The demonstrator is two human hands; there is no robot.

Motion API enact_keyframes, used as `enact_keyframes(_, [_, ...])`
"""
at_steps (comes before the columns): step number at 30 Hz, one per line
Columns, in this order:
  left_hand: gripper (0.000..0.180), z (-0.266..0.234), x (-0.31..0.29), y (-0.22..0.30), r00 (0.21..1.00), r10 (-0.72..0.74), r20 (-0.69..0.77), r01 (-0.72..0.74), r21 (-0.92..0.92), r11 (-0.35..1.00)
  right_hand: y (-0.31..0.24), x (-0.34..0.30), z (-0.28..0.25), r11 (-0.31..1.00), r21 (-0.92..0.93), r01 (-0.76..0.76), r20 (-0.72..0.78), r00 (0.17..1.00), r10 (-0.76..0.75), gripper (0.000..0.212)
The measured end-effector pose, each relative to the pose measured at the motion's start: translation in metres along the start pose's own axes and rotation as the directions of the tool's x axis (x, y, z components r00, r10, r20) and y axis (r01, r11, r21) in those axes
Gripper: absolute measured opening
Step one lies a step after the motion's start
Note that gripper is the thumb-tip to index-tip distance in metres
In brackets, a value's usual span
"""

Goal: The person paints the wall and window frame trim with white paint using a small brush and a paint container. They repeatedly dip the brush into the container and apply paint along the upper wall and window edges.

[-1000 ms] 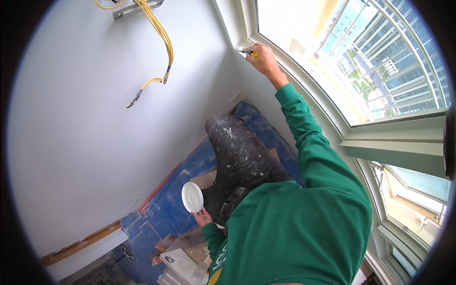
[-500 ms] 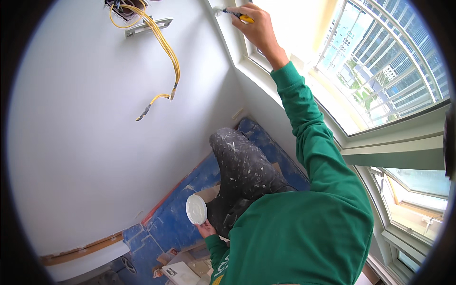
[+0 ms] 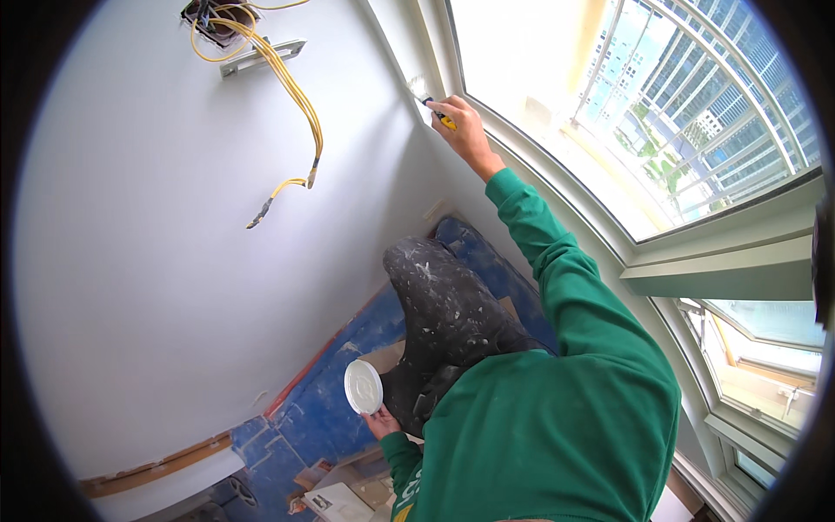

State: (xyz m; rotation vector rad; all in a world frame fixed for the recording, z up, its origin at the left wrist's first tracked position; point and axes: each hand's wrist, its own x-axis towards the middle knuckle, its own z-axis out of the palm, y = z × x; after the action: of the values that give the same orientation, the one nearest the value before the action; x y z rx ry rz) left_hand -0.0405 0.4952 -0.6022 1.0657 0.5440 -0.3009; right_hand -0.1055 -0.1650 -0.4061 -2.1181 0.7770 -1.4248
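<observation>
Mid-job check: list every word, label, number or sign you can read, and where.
No text is legible enough to quote.
Green sweatshirt: white lettering, partly hidden, no whole word shows.
White flat item on the floor side: dark print, too small.
White round lid: faint marks, none legible.

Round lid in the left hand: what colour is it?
The lid is white, seen best in the head view.

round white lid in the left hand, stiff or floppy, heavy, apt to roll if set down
The round white lid is probably light, since the left hand holds it only near its lower edge. It seems fairly stiff: its rim looks unbent. Set on edge, its round shape might let it roll.
</observation>
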Motion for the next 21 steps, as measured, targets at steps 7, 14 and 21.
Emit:
enact_keyframes(7, [0.054,0.001,-0.006,-0.001,0.999,0.028,0.044,-0.028,0.002,1.000,0.012,-0.023,-0.006,0.982,-0.117,-0.150,0.178,0.969,0.170,0.024])
enact_keyframes(14, [0.053,0.006,-0.005,0.000,1.000,-0.002,-0.030,0.001,-0.025,1.000,0.017,-0.001,0.006,0.984,-0.111,-0.139,0.180,0.971,0.158,0.022])
enact_keyframes(21, [0.054,0.003,-0.005,0.000,0.999,0.021,-0.025,-0.022,-0.035,0.999,0.012,0.018,-0.004,0.981,-0.144,-0.131,0.211,0.964,0.159,0.022])
